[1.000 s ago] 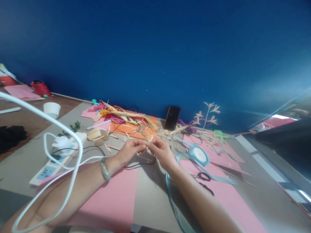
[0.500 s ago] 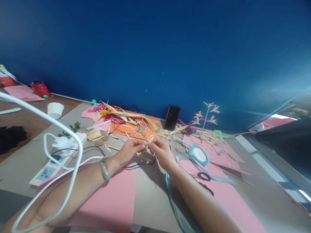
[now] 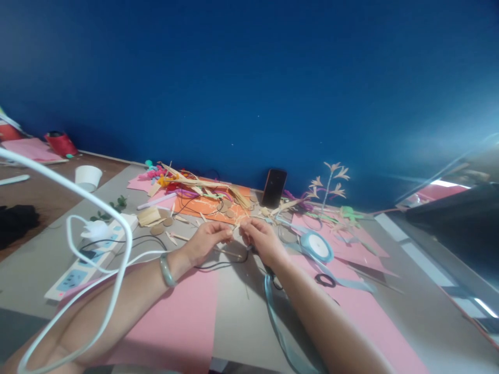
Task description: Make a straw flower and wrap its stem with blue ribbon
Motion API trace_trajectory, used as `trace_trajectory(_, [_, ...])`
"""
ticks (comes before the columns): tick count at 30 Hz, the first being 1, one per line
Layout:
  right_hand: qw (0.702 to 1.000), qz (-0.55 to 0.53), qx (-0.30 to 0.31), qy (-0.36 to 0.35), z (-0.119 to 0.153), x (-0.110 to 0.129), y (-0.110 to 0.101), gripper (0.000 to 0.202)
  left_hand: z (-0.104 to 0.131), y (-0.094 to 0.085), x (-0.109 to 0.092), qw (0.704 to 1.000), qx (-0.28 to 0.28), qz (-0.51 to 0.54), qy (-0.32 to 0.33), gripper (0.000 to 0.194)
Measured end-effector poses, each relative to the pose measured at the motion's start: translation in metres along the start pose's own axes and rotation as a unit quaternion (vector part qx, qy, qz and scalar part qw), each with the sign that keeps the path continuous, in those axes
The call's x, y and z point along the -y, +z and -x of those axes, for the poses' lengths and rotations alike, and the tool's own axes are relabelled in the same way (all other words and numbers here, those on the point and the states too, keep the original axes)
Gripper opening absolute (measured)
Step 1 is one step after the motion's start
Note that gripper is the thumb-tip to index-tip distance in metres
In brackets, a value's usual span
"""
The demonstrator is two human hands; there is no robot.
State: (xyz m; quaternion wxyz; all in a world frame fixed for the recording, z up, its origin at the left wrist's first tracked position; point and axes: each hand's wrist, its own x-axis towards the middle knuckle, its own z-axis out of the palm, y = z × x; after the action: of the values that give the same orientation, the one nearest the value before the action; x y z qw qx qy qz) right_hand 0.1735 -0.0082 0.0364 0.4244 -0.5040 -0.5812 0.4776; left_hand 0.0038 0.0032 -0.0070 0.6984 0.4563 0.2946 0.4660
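Note:
My left hand [image 3: 208,243], a green bangle [image 3: 167,270] on its wrist, pinches a small pale strip [image 3: 236,227] near the middle of the table. On the strip's other side, the fingers of my right hand [image 3: 265,243] are closed on it too. Something dark with a loop [image 3: 277,283] shows below my right palm, mostly hidden; whether that hand grips it is unclear. Beneath the hands are a thin stick [image 3: 230,253] and a black cable [image 3: 216,265]. A roll of light blue ribbon [image 3: 316,246] lies to the right, near a black ring-shaped handle [image 3: 325,280].
A white cable [image 3: 127,249] loops across the left foreground by a power strip [image 3: 72,278]. Behind the hands are an orange sheet [image 3: 191,206], pale strips, and a phone [image 3: 274,188] leaning on the blue wall. Pink sheets [image 3: 175,322] and a pale flower stem [image 3: 328,189] are around.
The view has shifted slightly. My fingers have moved a little around the pale strip. A dark looped thing now shows below my right hand, and less of the black handles shows at right.

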Motion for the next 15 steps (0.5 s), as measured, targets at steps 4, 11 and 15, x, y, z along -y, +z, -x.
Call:
trace_trajectory(4, [0.987,0.156,-0.021,-0.035,0.0,0.02,-0.034,0.025,-0.002,-0.002,0.0,0.999,-0.019,0.026,0.0,0.022])
trace_trajectory(11, [0.781,0.618,0.065,0.056,0.008,0.036,-0.071,0.018,-0.003,-0.005,-0.001,0.998,-0.05,0.037,-0.016,0.022])
trace_trajectory(15, [0.721,0.674,0.139,0.08,0.009,0.017,-0.048,0.027,-0.006,-0.008,-0.004,0.995,-0.075,0.064,-0.026,0.024])
